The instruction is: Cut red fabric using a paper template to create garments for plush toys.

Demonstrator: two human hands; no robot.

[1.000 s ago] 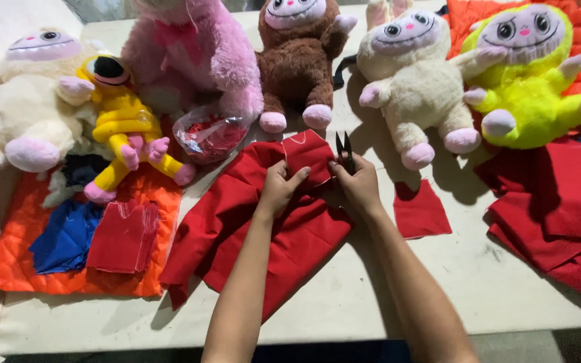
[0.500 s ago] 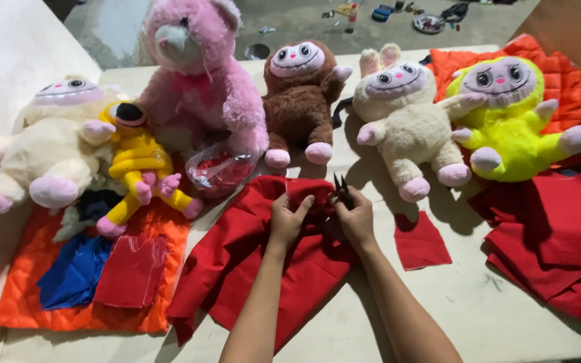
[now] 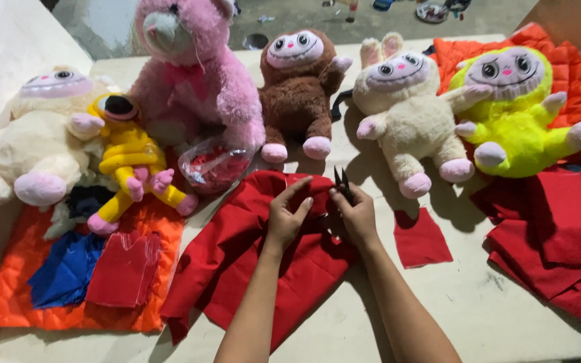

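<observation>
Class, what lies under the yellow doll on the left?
The yellow doll lies partly on an orange quilted mat, beside blue cloth. A dark item shows by its leg; anything directly beneath is hidden.
</observation>
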